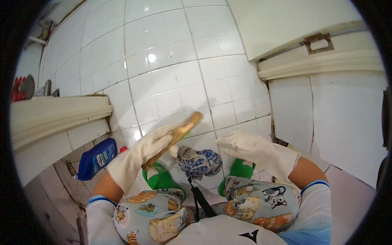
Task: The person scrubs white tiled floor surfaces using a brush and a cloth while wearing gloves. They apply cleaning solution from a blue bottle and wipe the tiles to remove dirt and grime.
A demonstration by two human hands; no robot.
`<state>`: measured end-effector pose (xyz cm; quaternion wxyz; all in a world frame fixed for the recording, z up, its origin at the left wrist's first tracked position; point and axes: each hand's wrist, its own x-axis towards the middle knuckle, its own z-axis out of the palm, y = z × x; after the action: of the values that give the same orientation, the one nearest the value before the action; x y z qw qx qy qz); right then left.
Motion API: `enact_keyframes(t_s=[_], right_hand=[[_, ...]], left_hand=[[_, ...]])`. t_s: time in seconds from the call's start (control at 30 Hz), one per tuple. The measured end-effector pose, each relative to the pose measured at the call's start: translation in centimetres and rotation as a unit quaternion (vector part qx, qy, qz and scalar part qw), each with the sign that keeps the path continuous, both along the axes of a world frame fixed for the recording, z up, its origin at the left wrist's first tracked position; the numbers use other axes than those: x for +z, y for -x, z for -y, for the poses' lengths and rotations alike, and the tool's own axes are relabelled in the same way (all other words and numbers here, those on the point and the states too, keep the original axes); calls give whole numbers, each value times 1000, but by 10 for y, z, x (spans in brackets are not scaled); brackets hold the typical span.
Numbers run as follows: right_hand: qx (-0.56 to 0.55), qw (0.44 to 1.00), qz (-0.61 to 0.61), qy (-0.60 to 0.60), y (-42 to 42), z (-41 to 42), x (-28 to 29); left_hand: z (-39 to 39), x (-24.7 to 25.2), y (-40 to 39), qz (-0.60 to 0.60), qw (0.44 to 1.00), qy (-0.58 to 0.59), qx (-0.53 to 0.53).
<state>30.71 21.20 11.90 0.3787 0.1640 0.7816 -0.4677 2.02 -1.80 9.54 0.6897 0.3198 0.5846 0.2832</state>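
Note:
In a white rubber glove, my left hand (158, 144) is closed around a wooden-backed brush or similar long wooden tool (186, 124); a bit of green shows along its edge, but its underside is hidden. My right hand (245, 144), gloved too, is held over the floor on the other side with its fingers extended and nothing seen in it. Between the hands, a crumpled blue-and-white checked cloth (200, 162) lies low down, near the green slippers (160, 177) on my feet.
White tiles (171, 76) stretch ahead. A blue plastic bottle (97, 159) stands at the left beneath a ledge (61, 113) that bears red-handled items (20, 88). A tiled block with a ledge (321, 64) rises on the right, with a metal fitting (320, 44) above.

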Motion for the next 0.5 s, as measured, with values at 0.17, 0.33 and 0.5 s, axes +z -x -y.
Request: enact_keyframes(t_s=[0.17,0.33,0.5], right_hand=[[-152,982,-75,-83,-39,-8,3],[-374,926,-29,-40,-97,21,-48],[-448,893,36,27,-124,18,-59]], left_hand=[[-97,-62,-24,-73,989,4,-131],[-167,-56,-54,-319,891,-5,-324],[-166,-73,-72,-455,825,85,-323]])
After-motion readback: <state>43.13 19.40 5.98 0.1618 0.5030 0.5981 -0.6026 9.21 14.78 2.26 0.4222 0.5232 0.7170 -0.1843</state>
